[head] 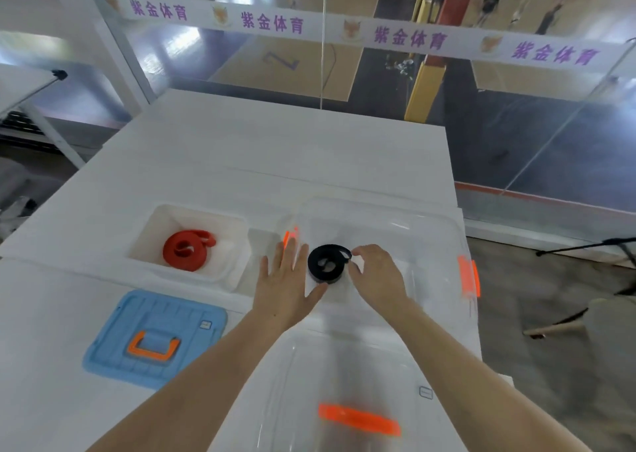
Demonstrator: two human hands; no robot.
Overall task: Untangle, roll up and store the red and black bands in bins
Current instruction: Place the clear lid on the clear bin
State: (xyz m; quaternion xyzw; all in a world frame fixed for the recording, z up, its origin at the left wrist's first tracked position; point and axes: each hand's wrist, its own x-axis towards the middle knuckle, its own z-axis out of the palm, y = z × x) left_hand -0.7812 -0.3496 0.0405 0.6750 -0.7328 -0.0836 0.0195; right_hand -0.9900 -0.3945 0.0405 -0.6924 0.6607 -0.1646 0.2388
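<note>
The red band (188,249) lies rolled up inside the white bin (151,224) at the left. The black band (327,263), also rolled into a coil, sits inside the clear bin (433,224) with orange clips on the right. My left hand (287,284) is spread flat with fingers apart just left of the black roll, thumb near its lower edge. My right hand (375,272) is at the roll's right side, its fingertips pinching the loose end of the black band.
A blue lid (155,334) with an orange handle lies on the white table at the front left. A clear lid (358,396) with an orange handle lies near me at the front. A glass wall stands beyond the table's far edge.
</note>
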